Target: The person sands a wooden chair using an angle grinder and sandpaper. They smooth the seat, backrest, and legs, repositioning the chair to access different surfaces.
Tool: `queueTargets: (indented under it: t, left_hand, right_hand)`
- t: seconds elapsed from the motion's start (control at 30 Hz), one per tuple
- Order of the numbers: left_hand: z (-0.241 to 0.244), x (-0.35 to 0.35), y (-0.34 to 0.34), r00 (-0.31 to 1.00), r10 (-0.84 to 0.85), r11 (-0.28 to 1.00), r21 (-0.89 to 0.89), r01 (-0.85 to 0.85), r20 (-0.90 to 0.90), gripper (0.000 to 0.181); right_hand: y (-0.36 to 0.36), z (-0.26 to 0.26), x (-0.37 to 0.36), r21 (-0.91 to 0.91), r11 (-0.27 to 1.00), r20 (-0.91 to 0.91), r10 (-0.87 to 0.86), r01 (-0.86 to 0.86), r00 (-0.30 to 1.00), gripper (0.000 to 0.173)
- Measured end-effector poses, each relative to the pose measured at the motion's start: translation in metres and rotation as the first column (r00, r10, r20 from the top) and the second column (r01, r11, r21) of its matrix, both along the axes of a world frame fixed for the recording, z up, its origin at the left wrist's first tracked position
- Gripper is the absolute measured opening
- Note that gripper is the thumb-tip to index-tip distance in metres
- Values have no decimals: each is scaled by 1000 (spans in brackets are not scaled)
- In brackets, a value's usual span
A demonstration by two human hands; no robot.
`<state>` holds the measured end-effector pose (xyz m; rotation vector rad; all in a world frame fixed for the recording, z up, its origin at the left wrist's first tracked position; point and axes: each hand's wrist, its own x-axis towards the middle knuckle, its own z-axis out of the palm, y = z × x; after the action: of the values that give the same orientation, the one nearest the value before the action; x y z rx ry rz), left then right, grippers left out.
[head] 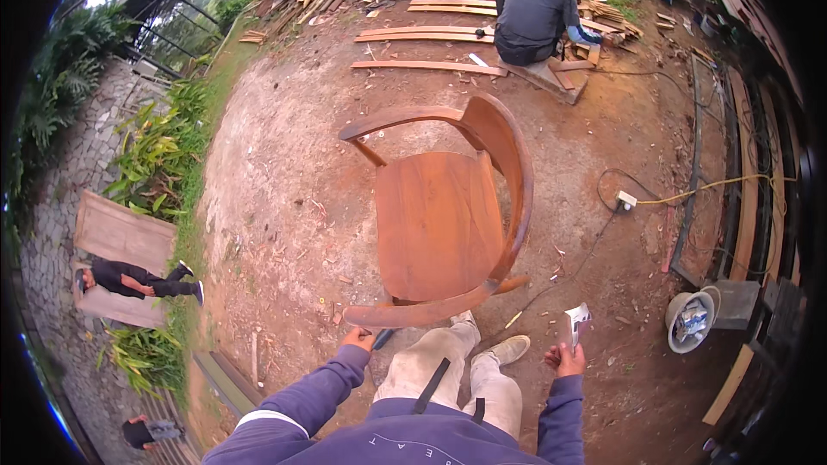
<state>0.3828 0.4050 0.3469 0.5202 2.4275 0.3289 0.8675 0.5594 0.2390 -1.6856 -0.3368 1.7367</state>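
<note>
A varnished wooden armchair (439,219) with a curved back rail and a flat seat stands on the dirt before me. My right hand (566,359) grips a small white-and-silver packet (577,321), held upright to the right of the chair. My left hand (359,340) is beside the end of the chair's near armrest (413,314), with its fingers curled. A dark blue, handle-like object (383,338) shows right by those fingertips; whether they hold it is unclear.
A white bucket (691,323) holds crumpled material. A power strip (625,199) and cables lie on the right. Behind the chair, a person (533,13) sits among planks (426,33). Another person (139,281) is on the left by a wooden panel (123,223).
</note>
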Motion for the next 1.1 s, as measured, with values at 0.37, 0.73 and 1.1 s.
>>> queueTargets:
  t: [0.37,0.73,1.1]
  left_hand:
    - [-67,-30,27,619,611,584,247,-773,494,50]
    - [-39,-52,75,852,-73,995,101,24,518,48]
    - [-9,-69,66,899,102,958,202,-205,427,41]
  right_hand:
    - [403,214,-172,408,605,661,321,-684,679,37]
    - [500,155,-212,-3,371,766,598,-929,236,43]
    - [479,230,-333,41,215,896,424,-976,132,34]
